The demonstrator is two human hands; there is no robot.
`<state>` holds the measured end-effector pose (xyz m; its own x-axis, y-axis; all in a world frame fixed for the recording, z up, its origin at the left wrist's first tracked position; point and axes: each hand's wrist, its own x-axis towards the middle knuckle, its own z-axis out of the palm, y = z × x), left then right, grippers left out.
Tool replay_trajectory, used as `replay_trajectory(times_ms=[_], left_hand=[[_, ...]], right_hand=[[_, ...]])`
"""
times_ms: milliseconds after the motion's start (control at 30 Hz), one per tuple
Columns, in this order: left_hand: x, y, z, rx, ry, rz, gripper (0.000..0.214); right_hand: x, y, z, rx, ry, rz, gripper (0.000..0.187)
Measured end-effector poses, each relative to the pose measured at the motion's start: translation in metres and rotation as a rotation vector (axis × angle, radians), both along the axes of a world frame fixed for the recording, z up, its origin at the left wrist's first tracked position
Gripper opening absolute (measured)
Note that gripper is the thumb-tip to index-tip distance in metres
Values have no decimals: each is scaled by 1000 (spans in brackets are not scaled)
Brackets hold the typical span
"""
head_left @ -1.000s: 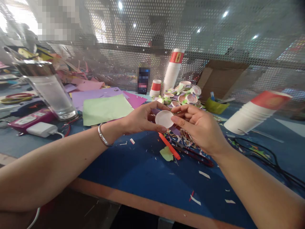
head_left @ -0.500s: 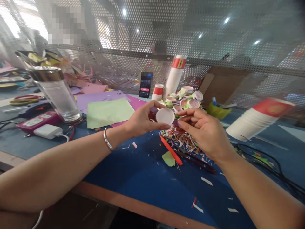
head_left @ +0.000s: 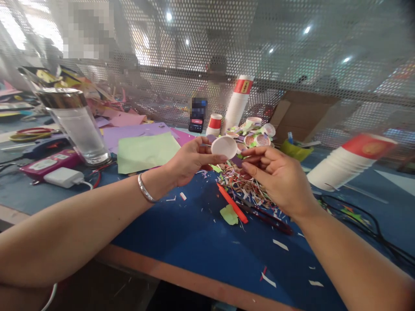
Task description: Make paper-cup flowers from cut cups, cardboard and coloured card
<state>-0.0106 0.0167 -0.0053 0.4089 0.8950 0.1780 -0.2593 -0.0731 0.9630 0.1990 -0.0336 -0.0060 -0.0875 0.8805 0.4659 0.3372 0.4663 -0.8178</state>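
Between thumb and fingers, my left hand (head_left: pixel 189 160) pinches a round white paper cup base (head_left: pixel 224 147), its open side tilted toward me. A small purple paper piece (head_left: pixel 237 161) sticks out at the base's lower right edge. My right hand (head_left: pixel 272 177) has its thumb and fingertips closed on that purple piece. Behind the hands rises a pile of cut cup bases (head_left: pixel 262 140) with green and purple paper bits. Beneath them on the blue table lie paper shreds (head_left: pixel 251 190), a red-orange pen (head_left: pixel 232 203) and dark-handled scissors (head_left: pixel 274 222), partly shaded by my right hand.
Green paper (head_left: pixel 147 152) and purple paper (head_left: pixel 136 134) lie left, near a glass water bottle (head_left: pixel 82 134) and a magenta power strip (head_left: pixel 48 164). A phone (head_left: pixel 197 114) and paper cup stack (head_left: pixel 238 106) stand behind; another cup stack (head_left: pixel 352 162) leans right, above black cables (head_left: pixel 366 229).
My left hand has turned the cup base slightly, and its thumb has slid back from the front edge. More of the purple piece shows by my right fingertips.
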Motion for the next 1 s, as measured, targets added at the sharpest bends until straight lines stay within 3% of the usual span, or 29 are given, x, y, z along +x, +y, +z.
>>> replay_trajectory(times_ms=[100,167,367,500,567,633,767,867,1000], left_hand=[[-3,5,-1,-35,-31,2,37],[-4,7,-1,34,-5,-17,31],[-6,1,1,660,216,60,14],[-6,-4,2,842,303,119,15],[-5,-4,1,819,278,127,17],[-4,-2,0,700,223,90,34],[-7,5,0,277,203,-183,75],[-12,8,3,99,194,-326,72],[-14,8,6,121,156,-346,55]], right_hand=[[1,0,1,16,-11,-26,26],[1,-1,1,20,-15,-49,25],[-2,-3,3,-109,93,-7,31],[-5,-4,5,-278,192,119,32],[-5,-5,5,-313,238,147,35],[-3,-4,5,-317,281,137,35],[1,-2,4,-259,277,84,32],[2,1,3,-221,248,60,32],[2,2,2,-197,195,55,33]])
